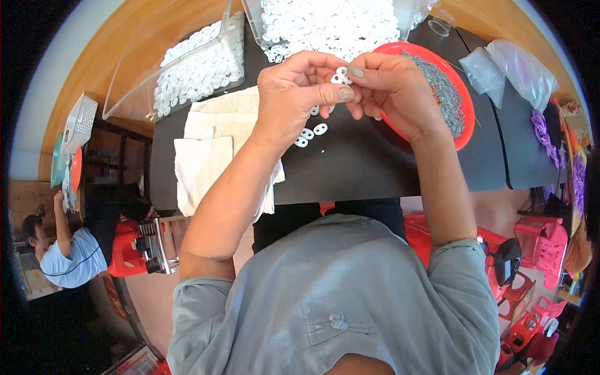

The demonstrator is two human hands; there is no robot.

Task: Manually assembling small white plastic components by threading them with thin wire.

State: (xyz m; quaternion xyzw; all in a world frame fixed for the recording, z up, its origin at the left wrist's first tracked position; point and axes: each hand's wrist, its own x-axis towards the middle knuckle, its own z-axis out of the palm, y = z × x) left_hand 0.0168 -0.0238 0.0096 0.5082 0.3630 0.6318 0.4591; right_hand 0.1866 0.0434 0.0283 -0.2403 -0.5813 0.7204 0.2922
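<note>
Above the dark table (375,169), my left hand (290,94) pinches small white oval pieces with two holes (338,79) between thumb and fingers. My right hand (400,87) meets it there, its thumb and fingertips closed on the same small cluster. How many pieces are held, and whether anything joins them, is partly hidden by the fingers. Below the hands, several loose white two-hole pieces (307,134) lie on the table. Just behind my right hand sits a round red tray (464,119) filled with small grey metal parts (440,81).
A clear bin (134,94) of white pieces stands at the far left, and another bin (253,25) at the far middle, with pieces spilled before it. Folded cream cloths (203,156) lie left. Plastic bags (519,72) rest at right. Another person (75,256) sits at far left.
</note>
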